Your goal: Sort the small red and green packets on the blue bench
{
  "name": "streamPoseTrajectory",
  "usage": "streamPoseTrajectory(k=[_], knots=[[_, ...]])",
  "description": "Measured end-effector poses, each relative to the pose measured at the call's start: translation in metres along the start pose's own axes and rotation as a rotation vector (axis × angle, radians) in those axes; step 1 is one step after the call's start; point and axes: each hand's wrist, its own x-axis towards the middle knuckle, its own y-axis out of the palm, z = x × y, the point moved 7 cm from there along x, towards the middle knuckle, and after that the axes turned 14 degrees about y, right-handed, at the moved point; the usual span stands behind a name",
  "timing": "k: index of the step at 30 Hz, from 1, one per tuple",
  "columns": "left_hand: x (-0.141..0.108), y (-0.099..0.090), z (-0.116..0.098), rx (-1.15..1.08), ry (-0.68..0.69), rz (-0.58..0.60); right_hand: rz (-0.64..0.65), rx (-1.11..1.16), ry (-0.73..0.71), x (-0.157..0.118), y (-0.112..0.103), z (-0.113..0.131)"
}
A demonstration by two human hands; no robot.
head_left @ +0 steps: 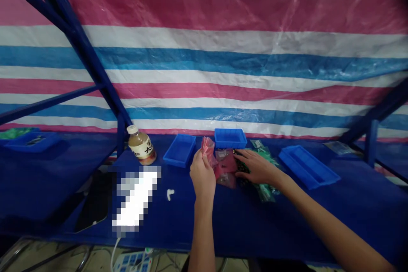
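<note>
My left hand (203,174) is closed round several pink plastic bags (208,148), which stick up above its fingers. More pink bags (227,165) lie on the blue table between my hands. My right hand (253,165) rests with fingers spread on a pile of dark small items, at the right edge of those pink bags. Green bags (265,191) stick out behind and below the right hand. What lies under its palm is hidden.
Blue trays stand at the back left (179,150), back centre (230,138) and right (308,166). A drink bottle (142,146), a blurred-out bright device, a white earbud (170,194) and a black tablet (95,202) are on the left. Blue frame bars (92,61) rise beyond.
</note>
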Motion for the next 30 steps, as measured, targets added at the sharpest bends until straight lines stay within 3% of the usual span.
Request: streamPoseTrajectory(k=[7, 12, 20, 24, 30], knots=[[-0.002, 0.005, 0.001, -0.048, -0.026, 0.012, -0.170, -0.093, 0.139, 0.009, 0.016, 0.023], [-0.002, 0.008, -0.002, -0.097, -0.028, 0.067, -0.170, -0.165, 0.184, 0.013, 0.022, 0.025], [-0.006, 0.026, -0.008, -0.066, 0.087, 0.085, -0.177, -0.204, 0.167, 0.016, 0.020, 0.025], [-0.009, 0.031, -0.007, 0.082, 0.061, 0.152, -0.178, -0.209, 0.135, 0.016, 0.025, 0.027], [-0.013, 0.019, 0.002, 0.437, -0.088, 0.164, -0.135, -0.268, 0.153, 0.019, 0.029, 0.028]])
